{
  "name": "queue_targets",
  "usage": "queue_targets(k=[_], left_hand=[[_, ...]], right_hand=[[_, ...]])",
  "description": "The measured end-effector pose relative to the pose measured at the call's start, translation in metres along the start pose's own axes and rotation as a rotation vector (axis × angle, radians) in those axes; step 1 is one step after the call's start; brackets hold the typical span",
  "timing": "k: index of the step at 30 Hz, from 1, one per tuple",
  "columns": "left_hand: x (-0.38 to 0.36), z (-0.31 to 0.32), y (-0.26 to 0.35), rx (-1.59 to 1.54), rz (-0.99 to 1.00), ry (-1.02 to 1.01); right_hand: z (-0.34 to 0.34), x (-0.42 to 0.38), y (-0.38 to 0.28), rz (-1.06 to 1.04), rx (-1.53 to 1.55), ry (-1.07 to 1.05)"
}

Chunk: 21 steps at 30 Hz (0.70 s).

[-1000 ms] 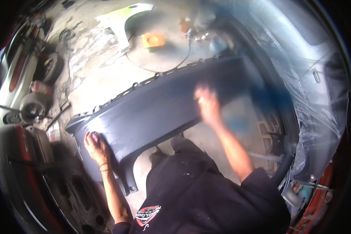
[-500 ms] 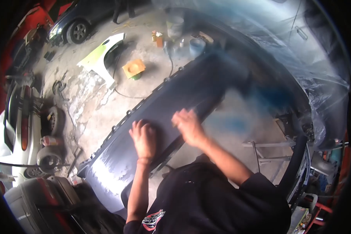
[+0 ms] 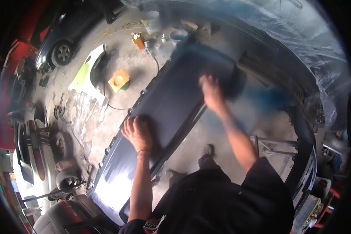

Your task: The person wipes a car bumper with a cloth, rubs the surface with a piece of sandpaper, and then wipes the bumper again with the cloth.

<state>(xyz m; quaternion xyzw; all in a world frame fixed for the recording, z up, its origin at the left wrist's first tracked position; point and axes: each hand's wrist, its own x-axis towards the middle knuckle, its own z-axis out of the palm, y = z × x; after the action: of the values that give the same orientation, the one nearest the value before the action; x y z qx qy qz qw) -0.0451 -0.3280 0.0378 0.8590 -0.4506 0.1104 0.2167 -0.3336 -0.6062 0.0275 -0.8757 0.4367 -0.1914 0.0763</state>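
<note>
A long, dark grey car body panel (image 3: 171, 101) stretches diagonally below me, shiny at its near left end and with clips along its left edge. Flat on its surface rests my left hand (image 3: 137, 134), fingers spread and nothing held. Farther up the panel, near its right edge, my right hand (image 3: 211, 93) is closed with its fingers curled downward. Whatever it holds, if anything, is hidden and blurred.
Beyond the panel's left edge lie a pale green fender (image 3: 90, 72) and an orange block (image 3: 119, 80) on the floor. Buckets (image 3: 178, 36) stand past the far end. A metal stand (image 3: 277, 142) is at right, near plastic sheeting (image 3: 319, 58). Car bumpers (image 3: 68, 214) crowd the lower left.
My right hand has moved up along the panel, away from me. The left hand stays flat on the panel, a little lower in view. The whole view has turned and shifted.
</note>
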Motion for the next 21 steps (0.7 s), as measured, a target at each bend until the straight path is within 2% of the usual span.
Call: queue_targets(k=[1,3,5,6,7,9,11,12,13,14,15,17,19,21], left_hand=[[0.002,0.002,0.004,0.018,0.004,0.009],[-0.001,0.005,0.005,0.026,0.009,0.002],[0.002,0.006,0.006,0.036,0.02,0.004],[0.002,0.007,0.008,0.048,0.016,-0.008],[0.003,0.006,0.009,0.059,0.014,-0.018],[0.003,0.006,0.011,0.062,0.014,-0.009],[0.003,0.008,0.01,0.053,0.011,0.011],[0.002,0.012,0.007,0.066,-0.004,0.015],[0.002,0.015,0.004,0.082,-0.021,0.013],[0.002,0.015,0.002,0.084,-0.035,0.013],[0.001,0.014,0.001,0.074,-0.011,0.019],[0.004,0.015,0.002,0.062,0.021,0.026],[0.002,0.014,0.001,0.05,0.038,0.039],[0.002,0.015,-0.001,0.048,0.041,0.033]], right_hand=[[-0.009,-0.017,-0.021,0.023,0.119,0.11],[0.005,-0.033,0.005,-0.206,0.169,0.195],[0.01,0.002,0.052,-0.033,0.148,0.134],[-0.018,0.027,0.063,0.177,0.41,0.143],[-0.012,0.046,0.089,0.262,0.548,0.178],[-0.002,0.07,0.128,0.259,0.397,0.153],[0.002,0.053,0.122,0.215,0.361,0.204],[0.012,0.029,0.117,0.087,0.322,0.318],[0.014,0.007,0.101,0.079,0.287,0.282],[0.012,-0.016,0.078,0.145,0.675,0.319],[-0.019,-0.03,0.059,0.032,0.301,0.307],[-0.011,-0.022,0.086,-0.025,0.178,0.258],[0.017,0.017,0.136,0.017,0.437,0.297],[0.015,0.064,0.159,0.3,0.497,0.207]])
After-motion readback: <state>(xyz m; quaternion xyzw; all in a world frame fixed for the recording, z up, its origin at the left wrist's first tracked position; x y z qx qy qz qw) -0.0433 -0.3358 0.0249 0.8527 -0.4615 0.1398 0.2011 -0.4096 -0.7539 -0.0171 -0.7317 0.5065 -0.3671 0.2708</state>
